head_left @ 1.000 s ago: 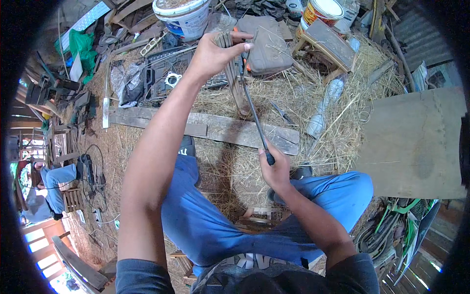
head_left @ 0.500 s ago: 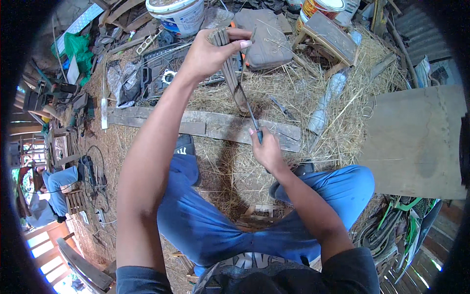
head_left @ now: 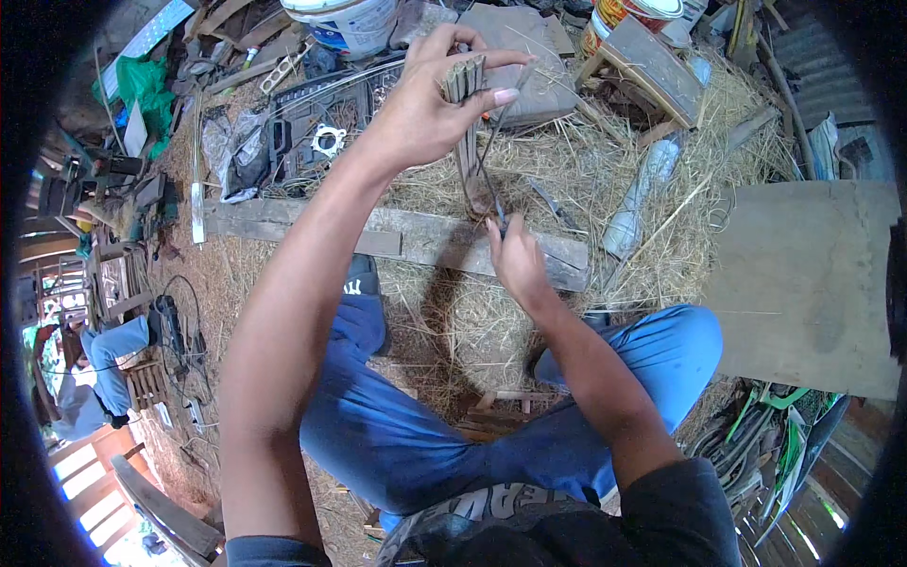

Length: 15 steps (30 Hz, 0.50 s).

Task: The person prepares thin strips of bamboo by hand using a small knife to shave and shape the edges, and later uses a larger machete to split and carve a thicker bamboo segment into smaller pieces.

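- bundle (head_left: 465, 83) of narrow wooden strips, one in all, stands in the person's left hand (head_left: 430, 109); the strips are several, too close together to count surely.
- one thin rod (head_left: 484, 159), straight, dark and metallic-looking, slants up beside the bundle from one dark handle (head_left: 504, 221).
- the wood is grey-brown, with rough, squared strip ends at the top and a browner, rounded lower part.
- the bundle lies in the crook between left thumb and fingers, its upper ends level with the knuckles, its lower end below the hand, near the right fingertips.
- the left hand grasps the bundle, with index finger and thumb stretched out toward the rod's upper part; whether they touch it cannot be told.
- the right hand (head_left: 521, 262) is closed round the handle.
- below the bundle lies one long, weathered plank (head_left: 557, 263); loose, stringy straw (head_left: 680, 231) spreads around.
- beyond the left hand sit one grey, round-cornered case (head_left: 520, 33) and one white bucket (head_left: 350, 30).
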Available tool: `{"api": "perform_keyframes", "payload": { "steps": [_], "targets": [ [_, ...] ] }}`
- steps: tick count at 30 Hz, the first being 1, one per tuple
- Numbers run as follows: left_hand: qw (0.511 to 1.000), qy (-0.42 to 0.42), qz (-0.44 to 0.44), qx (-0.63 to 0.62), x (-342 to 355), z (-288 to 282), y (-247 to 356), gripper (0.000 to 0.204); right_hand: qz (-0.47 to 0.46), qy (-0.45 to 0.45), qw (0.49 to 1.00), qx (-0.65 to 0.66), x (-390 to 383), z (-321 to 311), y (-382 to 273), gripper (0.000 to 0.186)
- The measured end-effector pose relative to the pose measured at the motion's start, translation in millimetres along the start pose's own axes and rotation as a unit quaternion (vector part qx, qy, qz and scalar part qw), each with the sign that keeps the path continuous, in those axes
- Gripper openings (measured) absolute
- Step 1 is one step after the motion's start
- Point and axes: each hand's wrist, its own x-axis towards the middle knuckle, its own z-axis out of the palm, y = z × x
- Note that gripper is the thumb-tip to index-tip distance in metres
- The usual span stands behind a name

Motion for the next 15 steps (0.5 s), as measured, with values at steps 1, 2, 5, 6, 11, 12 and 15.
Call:
{"api": "perform_keyframes", "payload": {
  "steps": [1,2,5,6,11,12,15],
  "targets": [
    [1.0,-0.008,0.017,-0.003,1,2,-2,0.03,0.055,-0.054,0.997,-0.031,1,13,17,0.038],
    [1.0,-0.009,0.016,-0.003,0,3,-5,0.03,0.107,-0.108,0.987,-0.059,4,20,22,0.04],
    [0.977,-0.039,-0.095,-0.187,-5,4,-11,0.029,0.071,-0.088,0.993,-0.023,7,32,25,0.043],
    [0.962,-0.054,-0.145,-0.223,-7,0,-13,0.03,0.073,-0.088,0.993,-0.022,10,30,27,0.043],
    [0.947,-0.06,-0.165,-0.27,-12,-2,-23,0.028,0.245,-0.301,0.897,0.214,32,2,27,0.044],
    [0.941,-0.064,-0.17,-0.284,-12,0,-22,0.028,0.246,-0.298,0.897,0.215,29,4,36,0.044],
    [0.926,-0.071,-0.181,-0.322,-8,5,-13,0.027,0.223,-0.245,0.936,0.122,20,12,41,0.041]
  ]
}}
